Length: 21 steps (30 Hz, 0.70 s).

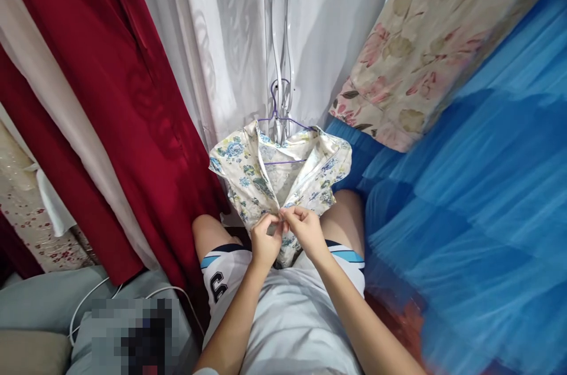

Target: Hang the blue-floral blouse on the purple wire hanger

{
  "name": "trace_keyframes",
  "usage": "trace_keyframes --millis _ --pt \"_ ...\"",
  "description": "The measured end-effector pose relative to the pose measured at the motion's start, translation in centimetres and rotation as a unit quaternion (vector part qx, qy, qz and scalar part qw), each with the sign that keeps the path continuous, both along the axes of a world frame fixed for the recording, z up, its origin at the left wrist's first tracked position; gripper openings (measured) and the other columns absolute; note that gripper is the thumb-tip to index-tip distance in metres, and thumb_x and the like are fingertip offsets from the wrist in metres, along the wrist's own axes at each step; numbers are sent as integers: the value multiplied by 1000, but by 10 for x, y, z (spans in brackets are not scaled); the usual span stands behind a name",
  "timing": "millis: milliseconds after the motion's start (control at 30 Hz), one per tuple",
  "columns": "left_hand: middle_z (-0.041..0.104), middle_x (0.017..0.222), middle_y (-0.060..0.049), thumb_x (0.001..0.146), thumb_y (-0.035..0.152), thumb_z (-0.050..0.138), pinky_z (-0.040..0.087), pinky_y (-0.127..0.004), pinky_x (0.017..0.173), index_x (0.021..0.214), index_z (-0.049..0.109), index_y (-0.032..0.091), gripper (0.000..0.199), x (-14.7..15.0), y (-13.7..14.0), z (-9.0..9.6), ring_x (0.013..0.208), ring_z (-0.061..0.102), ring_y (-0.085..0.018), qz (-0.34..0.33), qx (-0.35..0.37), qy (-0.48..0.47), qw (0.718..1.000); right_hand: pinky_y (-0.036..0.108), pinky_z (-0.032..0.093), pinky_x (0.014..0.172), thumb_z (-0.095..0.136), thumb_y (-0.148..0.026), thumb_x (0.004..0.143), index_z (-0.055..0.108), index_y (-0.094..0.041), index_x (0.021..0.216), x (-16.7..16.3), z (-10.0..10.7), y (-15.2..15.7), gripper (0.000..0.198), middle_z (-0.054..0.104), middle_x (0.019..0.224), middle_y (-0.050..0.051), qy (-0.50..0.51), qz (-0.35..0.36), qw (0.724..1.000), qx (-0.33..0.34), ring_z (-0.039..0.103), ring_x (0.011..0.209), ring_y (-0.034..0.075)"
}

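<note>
A white short-sleeved blouse [248,168] with blue and yellow flowers hangs on a thin purple hanger [274,108] in front of me. Its neckline gapes in a V, and the hanger's bar shows inside. At the bottom of that V, my left hand [266,239] pinches the front edge of the blouse. My right hand [305,227] pinches the cloth at the same spot, fingertips touching or nearly touching the left ones. Whatever fastening lies between the fingertips is too small to make out. The blouse's lower part drops between my thighs.
Dark red cloth [119,97] hangs on the left, white curtains [230,26] behind. At right hang a pink-flowered cloth [398,56] and a wide blue tulle skirt [443,215]. Grey cushions [48,298] with a white cable [84,298] lie at lower left.
</note>
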<state>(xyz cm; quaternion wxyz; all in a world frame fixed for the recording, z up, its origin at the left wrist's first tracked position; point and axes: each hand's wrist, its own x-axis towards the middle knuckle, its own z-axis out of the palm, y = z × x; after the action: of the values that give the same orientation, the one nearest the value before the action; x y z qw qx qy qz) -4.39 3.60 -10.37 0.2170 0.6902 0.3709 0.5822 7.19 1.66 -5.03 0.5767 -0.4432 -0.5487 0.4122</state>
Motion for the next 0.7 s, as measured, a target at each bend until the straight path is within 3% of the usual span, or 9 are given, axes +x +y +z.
trace_keyframes --millis 100,267,333,400,467,500,567,633,700 --pt "64 79 -4 86 15 56 45 -29 74 77 61 20 12 -1 1 0 78 61 -19 3 9 27 1000 27 34 50 64 -42 84 59 -17 57 5 30 23 37 55 46 0 -8 -24 999 37 42 45 12" --pt "64 79 -4 84 11 56 46 -30 72 75 62 22 15 9 10 -6 78 62 -20 -11 11 68 998 26 27 47 66 -37 80 61 -15 53 8 119 86 36 56 47 1 -7 -64 990 125 39 45 9" --pt "65 80 -4 82 10 57 47 -30 71 75 62 22 15 14 13 -13 78 63 -20 -23 4 76 997 25 28 47 65 -36 80 63 -14 56 5 145 105 33 55 47 0 2 -77 986 147 38 44 8" --pt "66 80 -4 82 12 59 48 -30 72 76 63 22 12 15 13 -19 78 64 -20 -24 -9 69 997 25 29 48 63 -36 81 62 -14 56 1 155 112 33 56 48 1 3 -83 983 163 39 44 8" --pt "68 82 -5 83 17 62 50 -32 74 80 66 21 6 13 14 -18 81 65 -21 -23 -25 41 999 24 30 49 62 -37 83 61 -14 58 -2 150 108 34 57 49 1 -4 -83 981 174 40 44 8" --pt "69 86 -6 84 20 63 51 -32 77 85 67 21 4 10 14 -12 83 66 -21 -23 -29 20 999 24 30 48 62 -38 84 60 -15 59 -3 145 103 33 57 49 1 -5 -82 981 178 40 43 8" --pt "70 97 -8 88 27 63 52 -33 83 103 68 20 17 3 18 13 90 67 -21 -23 -16 -30 999 24 31 48 61 -39 84 59 -16 63 -3 132 91 32 56 48 -1 2 -79 980 181 40 43 9" --pt "69 105 -9 93 31 57 52 -33 88 126 60 21 34 -8 26 55 94 65 -20 -20 30 -60 998 24 30 47 61 -40 85 58 -17 66 -2 124 81 30 54 47 -2 8 -75 981 178 41 42 9" --pt "68 100 -8 97 33 51 52 -32 88 137 52 22 41 -18 40 104 90 65 -19 -28 97 -32 994 24 31 47 62 -40 85 58 -17 69 -1 123 74 28 55 48 -2 5 -71 980 183 43 43 10"
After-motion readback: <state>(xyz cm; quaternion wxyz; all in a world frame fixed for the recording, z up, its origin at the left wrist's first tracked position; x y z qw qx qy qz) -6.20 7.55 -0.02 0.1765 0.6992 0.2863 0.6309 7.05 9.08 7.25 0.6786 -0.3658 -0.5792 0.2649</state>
